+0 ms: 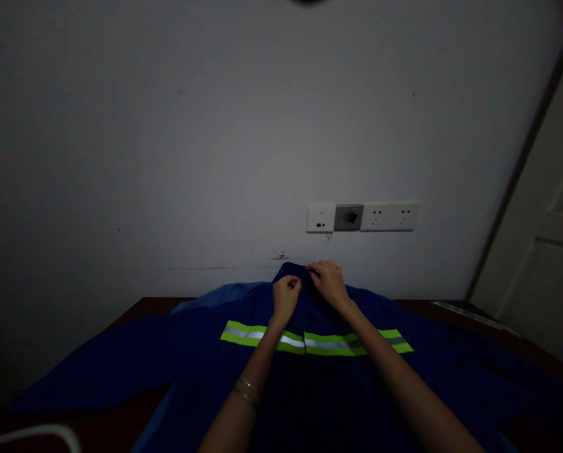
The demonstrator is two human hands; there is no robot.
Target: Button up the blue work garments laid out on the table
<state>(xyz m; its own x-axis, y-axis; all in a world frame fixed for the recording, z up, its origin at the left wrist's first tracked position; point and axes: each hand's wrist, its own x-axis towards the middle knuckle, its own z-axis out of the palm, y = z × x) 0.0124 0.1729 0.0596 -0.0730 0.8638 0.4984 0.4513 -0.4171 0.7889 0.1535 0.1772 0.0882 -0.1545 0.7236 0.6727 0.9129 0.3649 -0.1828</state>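
Below the row of wall sockets [367, 218], a blue jacket [316, 390] with a yellow-green and silver stripe [328, 344] lay spread on a dark red surface [151, 305]. Below and left of the sockets, the right hand [331, 282] pinched the collar [289, 270] at its edge; the left hand [285, 301], farther left of them, had its fingers curled in against the collar, whether gripping cloth I could not tell.

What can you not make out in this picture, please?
Head view:
Left hand: its curl hides anything it may pinch.
Reflective-striped blue jacket: lower part cut off by the bottom edge.
White curved object: cut off at the lower left, unidentifiable.
Panelled door: cut off by the right edge.
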